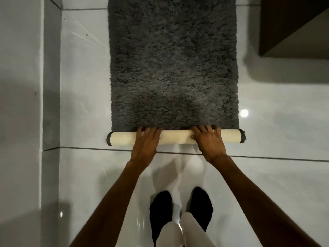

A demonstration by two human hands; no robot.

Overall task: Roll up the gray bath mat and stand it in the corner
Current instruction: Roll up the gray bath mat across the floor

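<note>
The gray shaggy bath mat lies flat on the white tiled floor, stretching away from me. Its near end is curled into a thin roll that shows the cream underside, with dark pile sticking out at both ends. My left hand lies over the roll left of its middle, fingers curved over the top. My right hand presses on the roll right of its middle, fingers spread onto the pile.
A white wall with a gray tiled edge runs down the left. A dark brown cabinet stands at the upper right. My feet in black socks stand on the glossy floor just behind the roll.
</note>
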